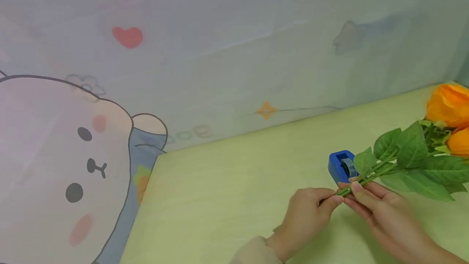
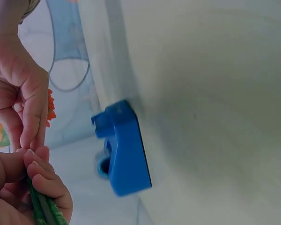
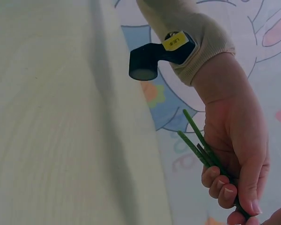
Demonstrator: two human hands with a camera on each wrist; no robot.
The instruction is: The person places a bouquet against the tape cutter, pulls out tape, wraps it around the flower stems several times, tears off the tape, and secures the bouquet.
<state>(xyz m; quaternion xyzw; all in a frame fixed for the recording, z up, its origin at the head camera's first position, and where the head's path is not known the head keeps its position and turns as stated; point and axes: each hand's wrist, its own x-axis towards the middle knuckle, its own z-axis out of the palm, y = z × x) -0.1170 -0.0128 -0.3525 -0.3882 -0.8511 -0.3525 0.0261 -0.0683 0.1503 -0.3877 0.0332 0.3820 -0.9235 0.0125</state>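
Two orange flowers (image 1: pixel 448 105) with broad green leaves (image 1: pixel 412 146) lean to the right in the head view, their green stems gathered together. My left hand (image 1: pixel 307 213) pinches the stems (image 1: pixel 344 191) near their lower end between thumb and fingers. Just above it, my right hand (image 1: pixel 384 211) grips the same stems below the leaves, its fingertips close to the left hand's. Several cut stem ends (image 3: pixel 189 140) stick out past the left hand in the right wrist view. Behind the hands, a blue tape dispenser (image 2: pixel 129 159) stands on the table.
The pale yellow-green tabletop (image 1: pixel 220 190) ends at a cloth backdrop (image 1: pixel 227 52) printed with hearts and a cartoon bear (image 1: pixel 73 162). A small black camera (image 3: pixel 145 63) is strapped over the beige left sleeve (image 3: pixel 206 47).
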